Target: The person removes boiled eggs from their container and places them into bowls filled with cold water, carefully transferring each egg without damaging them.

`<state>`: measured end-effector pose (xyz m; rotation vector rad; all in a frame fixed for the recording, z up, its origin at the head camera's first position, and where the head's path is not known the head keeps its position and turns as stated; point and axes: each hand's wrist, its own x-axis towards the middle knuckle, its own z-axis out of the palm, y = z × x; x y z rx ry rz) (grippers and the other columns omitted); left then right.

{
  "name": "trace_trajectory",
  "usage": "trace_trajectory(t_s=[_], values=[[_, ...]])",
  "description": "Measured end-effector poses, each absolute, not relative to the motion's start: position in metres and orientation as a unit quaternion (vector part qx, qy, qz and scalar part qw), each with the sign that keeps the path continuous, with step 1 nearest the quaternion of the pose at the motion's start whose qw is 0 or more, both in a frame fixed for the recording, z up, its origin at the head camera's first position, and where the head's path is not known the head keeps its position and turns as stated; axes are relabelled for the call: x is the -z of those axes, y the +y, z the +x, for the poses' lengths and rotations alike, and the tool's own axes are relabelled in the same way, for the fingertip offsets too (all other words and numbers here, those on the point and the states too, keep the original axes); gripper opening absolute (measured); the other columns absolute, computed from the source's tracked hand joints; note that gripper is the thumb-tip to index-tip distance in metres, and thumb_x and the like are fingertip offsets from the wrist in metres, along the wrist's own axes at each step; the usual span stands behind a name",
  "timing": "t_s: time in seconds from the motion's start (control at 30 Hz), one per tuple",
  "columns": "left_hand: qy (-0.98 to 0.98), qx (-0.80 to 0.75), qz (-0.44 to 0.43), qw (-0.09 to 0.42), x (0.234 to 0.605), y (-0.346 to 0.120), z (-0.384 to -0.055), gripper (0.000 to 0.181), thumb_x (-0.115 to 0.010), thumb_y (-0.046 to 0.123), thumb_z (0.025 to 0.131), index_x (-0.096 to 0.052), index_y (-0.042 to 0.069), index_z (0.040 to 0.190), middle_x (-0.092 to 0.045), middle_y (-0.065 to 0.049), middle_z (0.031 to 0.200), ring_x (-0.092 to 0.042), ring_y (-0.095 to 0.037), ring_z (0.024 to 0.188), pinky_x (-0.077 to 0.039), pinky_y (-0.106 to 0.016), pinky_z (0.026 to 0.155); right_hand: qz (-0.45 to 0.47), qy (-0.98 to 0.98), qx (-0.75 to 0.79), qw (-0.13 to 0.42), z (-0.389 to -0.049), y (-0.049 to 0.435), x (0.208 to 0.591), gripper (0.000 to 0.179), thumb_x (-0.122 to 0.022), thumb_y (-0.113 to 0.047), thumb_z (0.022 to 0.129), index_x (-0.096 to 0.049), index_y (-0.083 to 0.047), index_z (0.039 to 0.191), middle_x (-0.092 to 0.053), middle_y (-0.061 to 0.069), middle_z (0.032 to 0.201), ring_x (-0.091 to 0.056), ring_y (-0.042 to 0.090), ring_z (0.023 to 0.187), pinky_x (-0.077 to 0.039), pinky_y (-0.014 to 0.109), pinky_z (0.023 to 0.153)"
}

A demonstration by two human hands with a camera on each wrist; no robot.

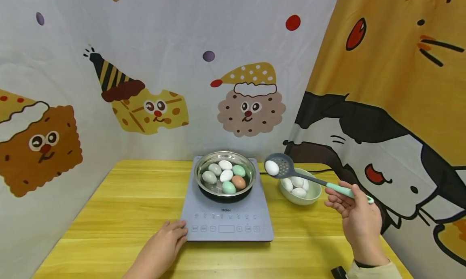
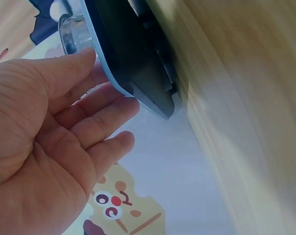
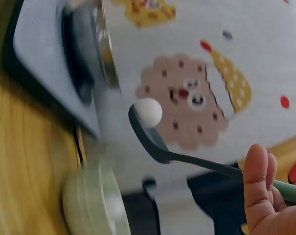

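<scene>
My right hand [image 1: 362,216] holds a slotted ladle [image 1: 316,179] by its mint-green handle. In its dark grey perforated bowl lies a white egg [image 1: 272,167], raised near the green bowl [image 1: 309,196] of white eggs [image 1: 299,192]. In the right wrist view the egg [image 3: 148,113] rests in the tilted ladle head [image 3: 145,139]. My left hand [image 1: 165,242] touches the left front edge of the induction cooker [image 1: 225,220], fingers loosely bent. On the cooker stands a steel pan [image 1: 204,190] holding several eggs: white, grey-green, mint green and one brown [image 1: 238,182].
The cooker and green bowl stand on a yellow wooden table [image 1: 142,202]. A black cord [image 1: 320,171] runs behind the bowl. Printed cloth [image 1: 164,40] with cartoon figures hangs behind and at both sides. A dark object [image 1: 338,272] is by the right sleeve.
</scene>
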<state>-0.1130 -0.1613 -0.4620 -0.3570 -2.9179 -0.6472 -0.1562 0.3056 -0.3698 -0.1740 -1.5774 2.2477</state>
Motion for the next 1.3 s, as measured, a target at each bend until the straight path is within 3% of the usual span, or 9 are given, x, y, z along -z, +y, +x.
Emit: trace_trajectory(t_s=[0.23, 0.47, 0.7, 0.77, 0.9, 1.0, 1.17, 1.3], values=[[-0.97, 0.208, -0.116, 0.054, 0.461, -0.161, -0.113, 0.022, -0.079, 0.014, 0.096, -0.081, 0.004, 0.116, -0.074, -0.015, 0.136, -0.067, -0.044, 0.131, -0.052, -0.062, 0.114, -0.157, -0.595, -0.731, 0.294, -0.144, 0.334, 0.377, 0.036, -0.057, -0.036, 0.112, -0.071, -0.006, 0.123, -0.084, 0.006, 0.094, -0.078, 0.016, 0.07, -0.067, 0.029, 0.063], [-0.971, 0.204, -0.111, 0.05, 0.462, -0.162, -0.113, 0.024, -0.08, 0.015, 0.096, -0.08, 0.004, 0.117, -0.074, -0.014, 0.137, -0.066, -0.046, 0.132, -0.053, -0.063, 0.113, -0.169, -0.656, -0.66, 0.323, -0.139, 0.341, 0.39, 0.031, -0.057, -0.035, 0.112, -0.07, -0.008, 0.122, -0.082, -0.002, 0.088, -0.075, 0.011, 0.066, -0.065, 0.023, 0.062], [-0.972, 0.202, -0.11, 0.049, 0.461, -0.16, -0.112, 0.025, -0.08, 0.015, 0.096, -0.08, 0.004, 0.118, -0.074, -0.014, 0.137, -0.067, -0.041, 0.132, -0.051, -0.061, 0.116, -0.128, -0.806, -0.452, 0.36, -0.131, 0.329, 0.402, 0.037, -0.048, -0.031, 0.115, -0.07, -0.003, 0.129, -0.071, -0.026, 0.089, -0.07, -0.007, 0.068, -0.059, 0.008, 0.066], [-0.972, 0.202, -0.112, 0.053, 0.46, -0.16, -0.112, 0.025, -0.08, 0.015, 0.096, -0.08, 0.003, 0.118, -0.074, -0.014, 0.137, -0.067, -0.039, 0.132, -0.05, -0.06, 0.117, -0.11, -0.824, -0.416, 0.368, -0.129, 0.326, 0.406, 0.036, -0.05, -0.027, 0.115, -0.071, -0.001, 0.128, -0.072, -0.02, 0.09, -0.067, -0.012, 0.068, -0.056, 0.004, 0.067], [-0.971, 0.201, -0.115, 0.058, 0.46, -0.16, -0.111, 0.025, -0.08, 0.014, 0.095, -0.079, 0.003, 0.118, -0.073, -0.015, 0.138, -0.067, -0.039, 0.132, -0.049, -0.061, 0.118, -0.063, -0.852, -0.349, 0.386, -0.124, 0.322, 0.409, 0.03, -0.055, -0.019, 0.112, -0.073, 0.001, 0.126, -0.079, 0.007, 0.095, -0.059, -0.025, 0.071, -0.048, -0.004, 0.068], [-0.971, 0.2, -0.116, 0.058, 0.459, -0.16, -0.111, 0.026, -0.08, 0.015, 0.096, -0.079, 0.003, 0.119, -0.073, -0.016, 0.138, -0.067, -0.04, 0.133, -0.048, -0.062, 0.118, -0.02, -0.858, -0.314, 0.406, -0.122, 0.321, 0.409, 0.025, -0.059, -0.013, 0.109, -0.073, 0.003, 0.124, -0.08, 0.014, 0.095, -0.054, -0.031, 0.075, -0.045, -0.005, 0.067], [-0.971, 0.199, -0.117, 0.058, 0.459, -0.16, -0.11, 0.026, -0.081, 0.014, 0.095, -0.08, 0.002, 0.118, -0.074, -0.014, 0.137, -0.068, -0.037, 0.132, -0.049, -0.06, 0.119, 0.013, -0.856, -0.28, 0.434, -0.121, 0.321, 0.406, 0.023, -0.062, -0.009, 0.106, -0.073, 0.006, 0.121, -0.077, 0.014, 0.087, -0.046, -0.034, 0.079, -0.042, -0.001, 0.063], [-0.972, 0.199, -0.116, 0.054, 0.458, -0.16, -0.11, 0.025, -0.081, 0.014, 0.095, -0.08, 0.002, 0.117, -0.074, -0.015, 0.137, -0.068, -0.037, 0.132, -0.049, -0.06, 0.118, 0.003, -0.852, -0.279, 0.442, -0.119, 0.323, 0.403, 0.025, -0.062, -0.011, 0.106, -0.073, 0.005, 0.121, -0.069, -0.026, 0.09, -0.045, -0.036, 0.08, -0.042, -0.001, 0.063]])
